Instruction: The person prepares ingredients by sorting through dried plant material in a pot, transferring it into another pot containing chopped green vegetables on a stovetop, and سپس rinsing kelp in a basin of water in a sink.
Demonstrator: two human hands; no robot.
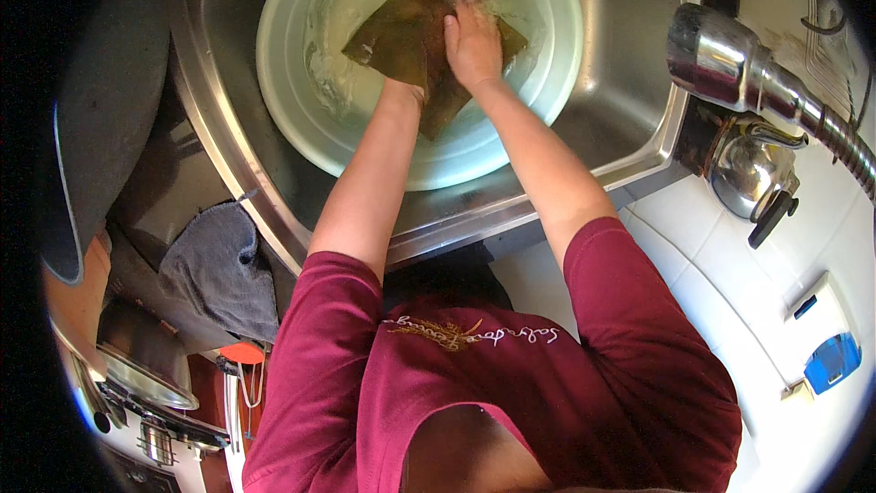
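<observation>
A wet brown cloth [388, 41] lies partly spread in cloudy water inside a pale green basin [276, 82]. My right hand [474, 44] rests on top of the cloth, its fingers stretched forward and the thumb slightly apart. Under a fold of the same cloth goes my left hand [409, 91]; only its wrist edge shows, and its fingers are hidden. One corner of the cloth hangs down between my two wrists. Whitish suds streak the basin's inner wall.
The basin stands in a steel sink [630, 82]. A chrome flexible tap [721, 55] reaches in from the right, above a metal kettle [753, 169]. At the left, a grey towel [224, 265] hangs beside the sink edge. A metal pan [146, 356] lies lower left.
</observation>
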